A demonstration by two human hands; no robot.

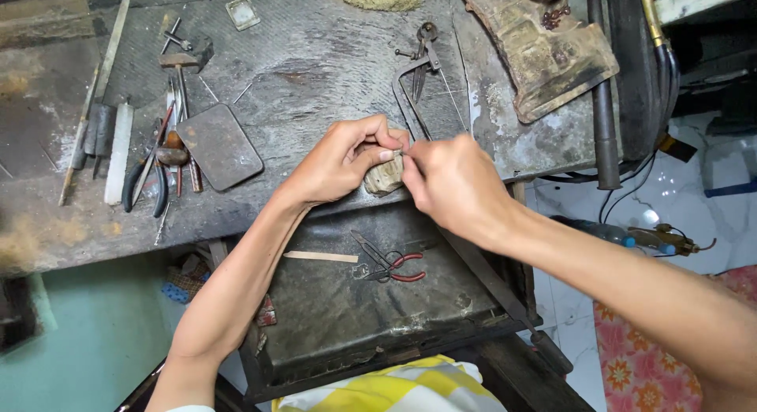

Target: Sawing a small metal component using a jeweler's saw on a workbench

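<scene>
Both hands meet at the worktop (315,57) edge, left hand (343,161) pinched around a small pale worn wooden block (384,176), right hand (451,183) at its 3 o'clock nipping something tiny, hidden, work evidently midway, red-handled pliers (392,266) untouched at 6 o'clock.

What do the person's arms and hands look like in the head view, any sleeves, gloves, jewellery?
Both arms are bare from wrist to past the elbow. The left hand and right hand wear no gloves; no rings, watch or bands show. No markings or tape are visible. Only a sliver of pale sleeve edge shows at the bottom of the frame by the left upper arm.
</scene>
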